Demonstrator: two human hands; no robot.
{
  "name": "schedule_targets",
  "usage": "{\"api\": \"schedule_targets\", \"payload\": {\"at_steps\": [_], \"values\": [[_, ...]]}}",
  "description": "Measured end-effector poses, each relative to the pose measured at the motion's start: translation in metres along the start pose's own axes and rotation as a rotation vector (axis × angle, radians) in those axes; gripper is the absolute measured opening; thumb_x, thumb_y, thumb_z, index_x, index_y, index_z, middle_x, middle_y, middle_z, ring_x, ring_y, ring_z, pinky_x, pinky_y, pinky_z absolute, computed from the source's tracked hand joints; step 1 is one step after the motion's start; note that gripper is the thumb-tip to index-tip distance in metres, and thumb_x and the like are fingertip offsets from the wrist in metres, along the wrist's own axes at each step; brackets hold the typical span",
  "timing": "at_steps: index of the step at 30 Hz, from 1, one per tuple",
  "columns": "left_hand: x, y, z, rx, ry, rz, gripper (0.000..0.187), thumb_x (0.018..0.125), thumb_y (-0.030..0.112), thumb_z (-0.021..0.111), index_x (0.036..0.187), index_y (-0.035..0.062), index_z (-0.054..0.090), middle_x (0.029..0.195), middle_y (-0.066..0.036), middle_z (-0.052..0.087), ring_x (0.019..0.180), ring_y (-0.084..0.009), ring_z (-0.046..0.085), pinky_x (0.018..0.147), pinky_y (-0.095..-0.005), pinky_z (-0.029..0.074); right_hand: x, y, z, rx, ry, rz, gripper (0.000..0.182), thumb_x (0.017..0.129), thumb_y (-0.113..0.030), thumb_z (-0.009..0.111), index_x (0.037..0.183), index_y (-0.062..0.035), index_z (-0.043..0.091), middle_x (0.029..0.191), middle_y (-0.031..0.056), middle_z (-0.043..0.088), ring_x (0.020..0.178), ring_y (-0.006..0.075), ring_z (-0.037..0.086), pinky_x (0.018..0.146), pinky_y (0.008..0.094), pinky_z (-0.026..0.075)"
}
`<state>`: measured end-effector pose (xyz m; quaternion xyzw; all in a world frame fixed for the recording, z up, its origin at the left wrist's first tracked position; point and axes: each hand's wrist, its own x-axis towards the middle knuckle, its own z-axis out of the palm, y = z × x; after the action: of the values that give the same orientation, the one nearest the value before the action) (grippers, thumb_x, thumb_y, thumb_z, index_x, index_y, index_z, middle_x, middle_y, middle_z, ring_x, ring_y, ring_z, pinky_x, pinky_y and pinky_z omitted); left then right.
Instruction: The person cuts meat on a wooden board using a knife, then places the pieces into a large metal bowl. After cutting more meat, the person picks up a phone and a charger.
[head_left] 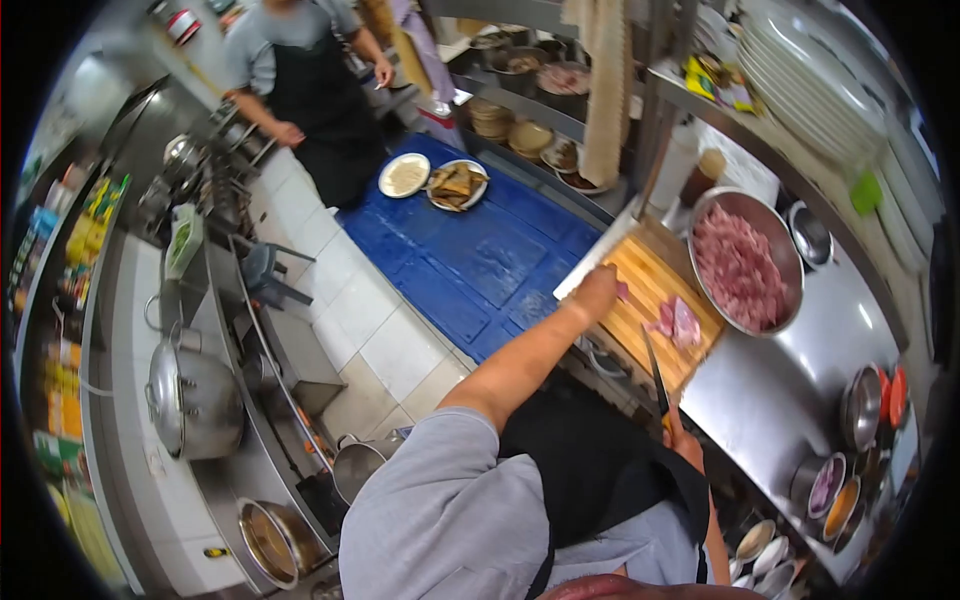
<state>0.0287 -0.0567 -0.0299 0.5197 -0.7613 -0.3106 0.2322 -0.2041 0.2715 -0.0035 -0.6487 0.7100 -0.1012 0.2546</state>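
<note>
My right hand (pixel 684 446) is wrapped around the handle of a knife (pixel 656 372), whose blade points up along the near edge of the wooden cutting board (pixel 650 270). My left hand (pixel 597 292) is at the board's left side, fingers curled together, with a small piece of raw meat (pixel 623 290) showing at the fingertips. Pink pieces of cut raw meat (pixel 682 326) lie on the board between my hands, close to the blade. Just beyond the board stands a large steel bowl (pixel 795 262) heaped with cut raw meat (pixel 740 262).
A steel counter (pixel 745 395) runs right, with small pots, bowls and orange lids (pixel 897 397). Stacked white plates (pixel 800 60) sit on a shelf. A blue surface (pixel 470 260) holds two plates of food (pixel 405 175). Another person (pixel 320 100) stands behind it. A lidded pot (pixel 195 405) is left.
</note>
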Motion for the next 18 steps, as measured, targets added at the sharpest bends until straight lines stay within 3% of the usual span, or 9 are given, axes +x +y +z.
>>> {"api": "schedule_targets", "payload": {"at_steps": [3,8,10,11,12,14,15,16,18], "values": [[0.001,0.004,-0.013,-0.314,-0.106,0.039,0.007,0.090,0.003,0.061,0.090,-0.0021,0.065,0.086,-0.015,0.076,0.088,-0.0255,0.075,0.080,-0.0364,0.058,-0.001,-0.024,-0.031,0.096,-0.068,0.064,0.062,0.100,-0.015,0.058,0.159,-0.0150,0.038,0.089,0.0274,0.069,0.085,0.0454,0.069,0.076,0.0482,0.054],[0.006,0.039,-0.029,-0.380,-0.249,0.111,0.012,0.090,0.009,0.063,0.090,-0.0012,0.069,0.088,-0.012,0.076,0.087,-0.0246,0.074,0.078,-0.0351,0.057,0.003,-0.019,-0.020,0.204,0.024,0.055,0.059,0.101,-0.017,0.059,0.157,-0.0140,0.041,0.096,0.0297,0.070,0.091,0.0450,0.071,0.079,0.0443,0.055],[0.018,0.039,-0.008,-0.385,-0.267,0.258,0.015,0.089,0.012,0.064,0.095,0.0003,0.071,0.087,-0.013,0.076,0.083,-0.0237,0.074,0.077,-0.0353,0.057,-0.001,-0.019,-0.020,0.249,0.084,0.055,0.058,0.102,-0.015,0.059,0.157,-0.0146,0.041,0.096,0.0287,0.071,0.092,0.0445,0.071,0.079,0.0429,0.055],[0.021,0.034,-0.002,-0.413,-0.420,0.137,0.020,0.088,0.013,0.067,0.104,0.0021,0.072,0.099,-0.016,0.074,0.093,-0.0298,0.071,0.083,-0.0390,0.056,0.000,-0.018,-0.019,0.248,0.085,0.057,0.058,0.102,-0.015,0.059,0.157,-0.0146,0.041,0.096,0.0287,0.071,0.092,0.0445,0.071,0.079,0.0429,0.055],[0.017,0.030,0.000,-0.417,-0.422,0.140,0.020,0.088,0.013,0.067,0.104,0.0021,0.072,0.099,-0.016,0.074,0.093,-0.0298,0.071,0.083,-0.0390,0.056,0.000,-0.016,-0.018,0.263,0.117,0.021,0.058,0.102,-0.015,0.059,0.157,-0.0143,0.041,0.097,0.0284,0.071,0.093,0.0440,0.071,0.080,0.0420,0.055],[0.000,0.022,0.004,0.070,-0.290,0.186,0.026,0.087,0.014,0.070,0.111,0.0033,0.070,0.110,-0.018,0.067,0.109,-0.0365,0.065,0.093,-0.0437,0.051,-0.001,-0.016,-0.021,0.273,0.155,-0.011,0.058,0.102,-0.015,0.059,0.157,-0.0140,0.041,0.098,0.0282,0.071,0.094,0.0434,0.072,0.080,0.0410,0.055],[-0.005,0.024,0.002,0.059,-0.226,0.173,0.029,0.080,0.016,0.077,0.102,0.0009,0.069,0.115,-0.022,0.060,0.115,-0.0424,0.057,0.094,-0.0480,0.048,-0.001,-0.018,-0.023,0.274,0.134,0.014,0.058,0.102,-0.015,0.060,0.157,-0.0133,0.041,0.099,0.0276,0.072,0.094,0.0426,0.072,0.080,0.0403,0.055],[-0.008,0.028,0.001,0.059,-0.227,0.181,0.029,0.080,0.016,0.077,0.102,0.0009,0.069,0.115,-0.022,0.060,0.115,-0.0424,0.057,0.094,-0.0480,0.048,0.000,-0.019,-0.025,0.278,0.114,0.038,0.059,0.102,-0.014,0.060,0.157,-0.0126,0.040,0.100,0.0271,0.072,0.093,0.0418,0.073,0.081,0.0395,0.055],[-0.014,0.034,0.000,0.178,0.144,0.394,0.023,0.078,0.014,0.074,0.098,0.0032,0.067,0.104,-0.019,0.060,0.104,-0.0392,0.057,0.089,-0.0465,0.048,-0.001,-0.017,-0.023,0.252,0.109,0.050,0.058,0.103,-0.015,0.059,0.158,-0.0116,0.040,0.100,0.0261,0.072,0.092,0.0408,0.073,0.081,0.0382,0.055]]}}
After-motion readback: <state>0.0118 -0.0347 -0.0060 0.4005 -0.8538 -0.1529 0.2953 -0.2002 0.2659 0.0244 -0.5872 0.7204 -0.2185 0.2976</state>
